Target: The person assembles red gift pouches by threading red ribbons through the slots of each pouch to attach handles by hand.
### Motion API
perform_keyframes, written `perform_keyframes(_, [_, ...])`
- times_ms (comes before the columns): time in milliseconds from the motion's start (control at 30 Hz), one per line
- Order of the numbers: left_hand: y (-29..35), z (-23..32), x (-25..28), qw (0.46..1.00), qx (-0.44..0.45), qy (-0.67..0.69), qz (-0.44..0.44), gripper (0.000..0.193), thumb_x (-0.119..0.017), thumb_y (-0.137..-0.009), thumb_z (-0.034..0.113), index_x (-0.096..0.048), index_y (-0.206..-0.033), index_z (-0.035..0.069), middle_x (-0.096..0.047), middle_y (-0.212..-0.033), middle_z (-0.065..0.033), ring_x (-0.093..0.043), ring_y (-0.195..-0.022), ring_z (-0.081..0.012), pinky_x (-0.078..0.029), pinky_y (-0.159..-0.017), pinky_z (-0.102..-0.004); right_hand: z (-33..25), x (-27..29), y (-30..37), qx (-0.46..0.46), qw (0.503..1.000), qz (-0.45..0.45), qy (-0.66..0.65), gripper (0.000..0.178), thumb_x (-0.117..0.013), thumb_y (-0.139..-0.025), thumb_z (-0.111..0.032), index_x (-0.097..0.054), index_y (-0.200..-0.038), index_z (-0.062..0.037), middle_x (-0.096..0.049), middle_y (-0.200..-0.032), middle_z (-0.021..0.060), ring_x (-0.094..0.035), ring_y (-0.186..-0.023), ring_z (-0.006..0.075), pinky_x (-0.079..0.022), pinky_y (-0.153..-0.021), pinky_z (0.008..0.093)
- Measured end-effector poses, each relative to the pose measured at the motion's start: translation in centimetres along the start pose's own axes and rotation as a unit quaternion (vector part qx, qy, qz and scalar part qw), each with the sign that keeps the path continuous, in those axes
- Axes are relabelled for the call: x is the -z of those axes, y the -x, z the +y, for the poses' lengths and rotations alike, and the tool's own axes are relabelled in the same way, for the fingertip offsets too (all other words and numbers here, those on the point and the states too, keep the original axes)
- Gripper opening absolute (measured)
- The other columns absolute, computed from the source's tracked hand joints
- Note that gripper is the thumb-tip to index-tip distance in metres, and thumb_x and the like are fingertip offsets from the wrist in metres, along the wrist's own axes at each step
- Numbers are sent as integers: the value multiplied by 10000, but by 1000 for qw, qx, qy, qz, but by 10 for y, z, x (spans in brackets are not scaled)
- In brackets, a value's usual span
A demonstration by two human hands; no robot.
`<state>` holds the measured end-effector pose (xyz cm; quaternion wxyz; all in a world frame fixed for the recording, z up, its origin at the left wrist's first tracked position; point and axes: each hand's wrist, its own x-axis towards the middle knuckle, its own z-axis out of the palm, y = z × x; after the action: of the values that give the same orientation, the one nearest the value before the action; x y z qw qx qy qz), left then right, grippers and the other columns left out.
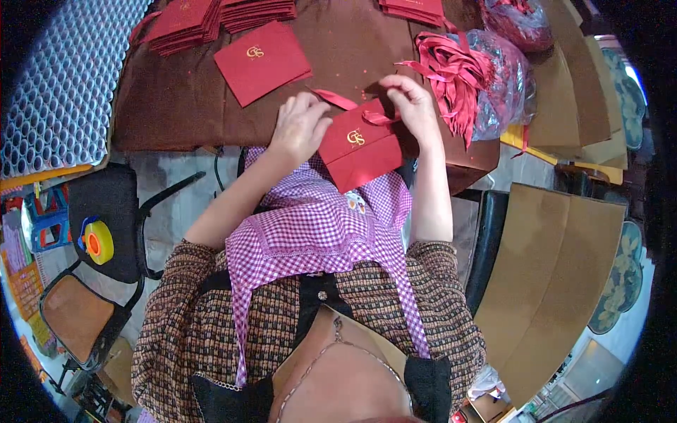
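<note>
A red paper gift bag with a gold emblem lies tilted at the table's front edge, its lower part jutting over my lap. Red ribbon runs across its top edge, and another stretch of ribbon leads off toward my left fingers. My left hand is closed with curled fingers beside the bag's upper left corner. Above the upper right corner, my right hand pinches thumb against forefinger. What sits between the fingertips of either hand is too small to make out.
Another red bag lies flat on the brown-covered table, with stacks of red bags behind. A clear plastic bag spills red ribbons at right. Cardboard stands right; a chair holds yellow tape.
</note>
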<state>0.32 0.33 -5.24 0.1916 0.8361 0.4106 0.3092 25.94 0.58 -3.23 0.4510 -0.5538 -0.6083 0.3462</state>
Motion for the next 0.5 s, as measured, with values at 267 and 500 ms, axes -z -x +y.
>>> perform_keyframes(267, [2, 10, 1, 1000, -10, -1, -13, 195, -701, -760, 163, -652, -912, 51, -552, -937, -106, -519, -908, -282, -415, -789, -401, 6, 8, -18, -145, 914, 110, 363, 375, -665, -808, -347, -661, -983, -15, -680, -907, 179, -653, -885, 326, -491, -790, 399])
perform_keyframes(500, [0, 10, 2, 997, 15, 50, -63, 144, -668, -773, 112, -636, -899, 49, -579, -801, -123, -547, -784, -296, -453, -734, -395, 13, 10, -13, -15, 977, 140, 162, 171, -662, -829, -129, -624, -912, 16, -662, -795, 99, -635, -756, 175, -490, -703, 288])
